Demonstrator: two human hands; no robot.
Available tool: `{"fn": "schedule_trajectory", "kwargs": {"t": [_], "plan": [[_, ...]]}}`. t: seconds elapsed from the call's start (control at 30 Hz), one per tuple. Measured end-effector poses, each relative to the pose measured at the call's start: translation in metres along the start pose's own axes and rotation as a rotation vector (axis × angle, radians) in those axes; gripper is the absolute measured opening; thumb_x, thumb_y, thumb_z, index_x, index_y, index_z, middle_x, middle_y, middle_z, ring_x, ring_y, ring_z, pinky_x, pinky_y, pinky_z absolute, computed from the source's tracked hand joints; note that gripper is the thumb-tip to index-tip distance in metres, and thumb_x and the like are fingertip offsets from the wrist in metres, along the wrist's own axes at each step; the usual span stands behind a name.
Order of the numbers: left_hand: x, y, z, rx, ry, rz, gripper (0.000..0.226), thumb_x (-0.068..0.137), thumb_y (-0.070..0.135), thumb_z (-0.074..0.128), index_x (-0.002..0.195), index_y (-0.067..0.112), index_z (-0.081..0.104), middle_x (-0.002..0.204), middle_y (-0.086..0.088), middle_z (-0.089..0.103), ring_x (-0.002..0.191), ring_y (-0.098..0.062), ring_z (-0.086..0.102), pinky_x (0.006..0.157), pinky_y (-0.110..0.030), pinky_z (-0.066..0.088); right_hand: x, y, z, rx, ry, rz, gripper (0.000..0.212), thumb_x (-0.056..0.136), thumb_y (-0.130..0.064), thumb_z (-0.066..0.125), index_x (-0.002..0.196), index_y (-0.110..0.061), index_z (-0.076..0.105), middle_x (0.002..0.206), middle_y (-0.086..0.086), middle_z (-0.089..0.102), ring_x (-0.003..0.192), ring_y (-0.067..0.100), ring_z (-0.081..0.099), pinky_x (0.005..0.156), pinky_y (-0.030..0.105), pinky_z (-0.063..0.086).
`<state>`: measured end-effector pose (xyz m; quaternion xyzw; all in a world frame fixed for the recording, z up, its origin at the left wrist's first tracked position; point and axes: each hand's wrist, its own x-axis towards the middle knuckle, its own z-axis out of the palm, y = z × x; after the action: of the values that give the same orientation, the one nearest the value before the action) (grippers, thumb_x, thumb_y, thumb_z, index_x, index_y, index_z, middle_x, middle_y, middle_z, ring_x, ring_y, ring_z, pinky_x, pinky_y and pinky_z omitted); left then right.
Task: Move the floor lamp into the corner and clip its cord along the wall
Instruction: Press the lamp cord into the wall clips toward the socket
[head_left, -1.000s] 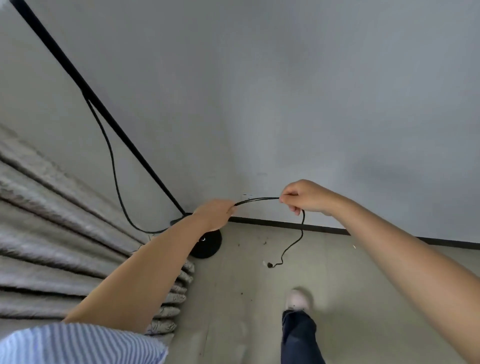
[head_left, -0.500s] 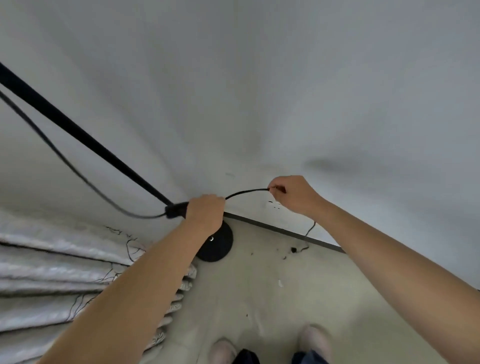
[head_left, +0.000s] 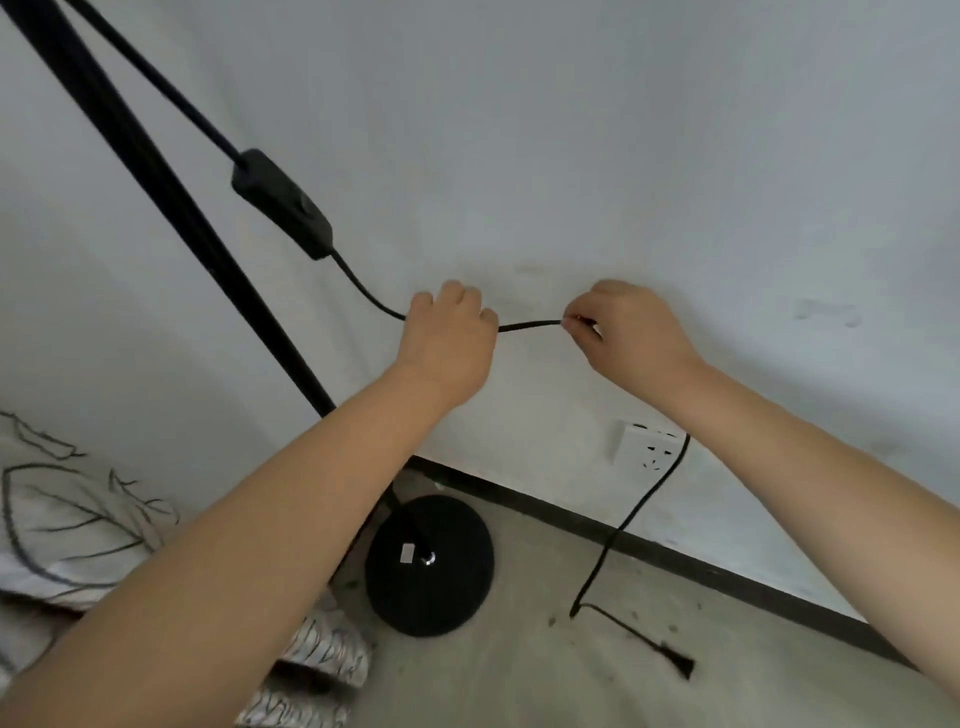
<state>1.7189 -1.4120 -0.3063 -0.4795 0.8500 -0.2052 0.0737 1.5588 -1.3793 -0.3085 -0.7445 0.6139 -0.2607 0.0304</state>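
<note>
Two hands, left hand and right hand, each closed on the one cord against the wall.

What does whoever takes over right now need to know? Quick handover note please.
Left hand: closed on the cord, held against the wall.
Right hand: pinching the same cord slightly further along.
Lamp base sits on the floor by the baseboard, pole leaning up left; inline switch hangs above the left hand.
Cord's tail drops past the outlet; plug lies on the floor, unplugged.
Done: lamp placed. Left: clipping; no clips visible.
</note>
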Motion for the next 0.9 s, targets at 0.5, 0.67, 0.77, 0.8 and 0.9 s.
{"fn": "schedule_trajectory", "kwargs": {"t": [0.5, 0.67, 0.77, 0.8, 0.9], "plan": [[0.011, -0.029, 0.035, -0.128, 0.578, 0.258, 0.014, 0.058, -0.02, 0.061, 0.063, -0.008, 0.065, 0.06, -0.021, 0.068, 0.046, -0.026, 0.062, 0.037, -0.022, 0.05, 0.012, -0.007, 0.023, -0.298, 0.08, -0.044, 0.017, 0.087, -0.006, 0.044, 0.083, 0.001, 0.059, 0.092, 0.017, 0.056, 0.07, 0.036, 0.054, 0.054, 0.032, 0.034], [0.015, -0.025, 0.024, 0.119, 0.606, 0.28, 0.028, 0.038, -0.022, 0.057, 0.038, 0.006, 0.057, 0.036, -0.006, 0.053, 0.032, -0.019, 0.051, 0.06, -0.041, 0.063, 0.022, -0.008, 0.025, -0.394, 0.042, -0.047, 0.014, 0.085, -0.004, 0.046, 0.085, 0.0, 0.059, 0.094, 0.015, 0.055, 0.067, 0.033, 0.049, 0.051, 0.029, 0.028], [0.021, -0.015, 0.015, 0.229, 0.603, 0.239, 0.028, 0.038, -0.007, 0.048, 0.029, 0.019, 0.054, 0.027, 0.006, 0.048, 0.027, -0.011, 0.047, 0.079, -0.042, 0.06, 0.025, -0.01, 0.026, -0.434, 0.033, -0.064, 0.013, 0.084, -0.001, 0.045, 0.08, 0.002, 0.058, 0.073, 0.01, 0.037, 0.06, 0.027, 0.035, 0.042, 0.025, 0.013], [0.023, -0.013, 0.013, 0.238, 0.565, 0.224, 0.025, 0.034, -0.004, 0.051, 0.028, 0.02, 0.055, 0.026, 0.009, 0.048, 0.027, -0.009, 0.048, 0.079, -0.035, 0.061, 0.025, -0.011, 0.027, -0.441, 0.03, -0.079, 0.013, 0.083, 0.0, 0.045, 0.077, 0.002, 0.056, 0.069, 0.008, 0.029, 0.059, 0.025, 0.031, 0.042, 0.025, 0.009], [0.027, -0.015, 0.018, 0.162, 0.468, 0.211, 0.022, 0.019, 0.002, 0.067, 0.029, 0.021, 0.06, 0.025, 0.007, 0.051, 0.027, -0.007, 0.05, 0.063, -0.016, 0.059, 0.023, -0.009, 0.027, -0.47, 0.044, -0.11, 0.015, 0.082, 0.003, 0.044, 0.069, -0.002, 0.049, 0.077, 0.007, 0.026, 0.054, 0.023, 0.024, 0.043, 0.025, 0.007]]}}
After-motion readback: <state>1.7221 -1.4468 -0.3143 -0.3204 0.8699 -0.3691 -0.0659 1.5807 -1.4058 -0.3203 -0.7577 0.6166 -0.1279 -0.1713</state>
